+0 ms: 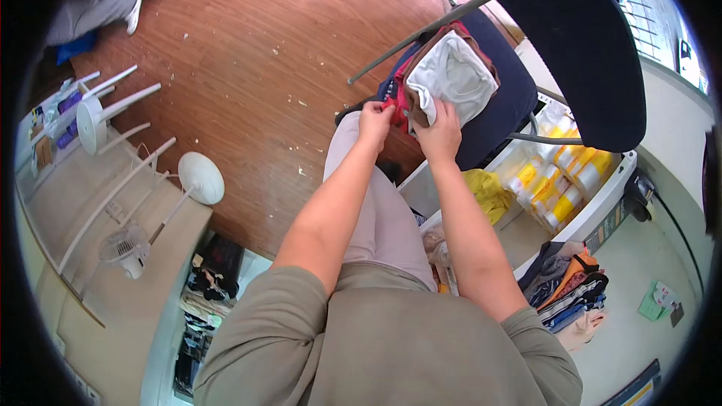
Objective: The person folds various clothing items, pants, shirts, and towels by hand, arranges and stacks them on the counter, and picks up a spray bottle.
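Observation:
A stack of folded clothes lies on the dark seat of a chair. On top is a white garment, with brown and dark red cloth showing beneath it. My left hand is closed in a pinch on a piece of bright red cloth at the stack's left edge. Closed on the near edge of the white garment is my right hand, its fingers lying over the fabric. Which layers sit under those fingers is hidden.
Right of my right arm, an open white drawer holds yellow-and-white rolled packages and a yellow cloth. Folded clothes lie nearer me. A white fan and white rails stand left. Another person's leg shows far left.

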### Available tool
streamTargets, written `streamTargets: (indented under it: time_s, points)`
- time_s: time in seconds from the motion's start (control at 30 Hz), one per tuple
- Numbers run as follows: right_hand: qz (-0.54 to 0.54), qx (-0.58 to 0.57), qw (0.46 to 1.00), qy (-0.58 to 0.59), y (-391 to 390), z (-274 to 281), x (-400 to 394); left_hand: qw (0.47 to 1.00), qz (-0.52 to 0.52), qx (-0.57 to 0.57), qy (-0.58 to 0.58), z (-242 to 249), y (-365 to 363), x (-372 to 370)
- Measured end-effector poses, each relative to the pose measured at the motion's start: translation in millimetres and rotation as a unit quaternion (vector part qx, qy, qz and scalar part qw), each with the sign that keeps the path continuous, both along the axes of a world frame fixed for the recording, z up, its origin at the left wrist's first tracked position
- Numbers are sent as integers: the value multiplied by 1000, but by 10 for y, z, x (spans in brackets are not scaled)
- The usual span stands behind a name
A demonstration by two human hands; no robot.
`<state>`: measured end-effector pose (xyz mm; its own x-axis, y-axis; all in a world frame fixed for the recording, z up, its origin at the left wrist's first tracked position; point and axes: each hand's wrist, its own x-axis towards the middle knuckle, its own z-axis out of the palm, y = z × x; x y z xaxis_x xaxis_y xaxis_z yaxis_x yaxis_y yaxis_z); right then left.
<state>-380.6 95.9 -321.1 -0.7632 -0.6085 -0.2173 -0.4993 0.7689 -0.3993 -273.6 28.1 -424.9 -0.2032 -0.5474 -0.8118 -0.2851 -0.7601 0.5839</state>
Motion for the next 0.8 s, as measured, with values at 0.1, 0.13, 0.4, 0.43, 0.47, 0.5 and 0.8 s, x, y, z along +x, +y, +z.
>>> streamTargets:
  time_s: [0.1,0.13,0.4,0.43,0.47,0.5,0.8]
  points:
    - [-29,-43,996,-72,86,157,-185,986,-45,41,156,402,-22,-167]
    - [-53,-59,990,-118,116,269,-286,968,-59,91,227,383,-41,-151]
    - [-43,-23,965,-259,291,1031,-846,876,133,370,278,52,-8,-661]
    - [-29,10,975,-220,228,1199,-677,886,128,366,255,177,15,-816]
    - [10,15,988,-153,233,1192,-482,892,118,362,243,343,32,-904]
    - [9,60,988,-140,195,1333,-317,897,98,358,240,525,38,-951]
    - [-54,-234,949,-203,1052,2962,134,885,-238,318,241,2684,120,-485]
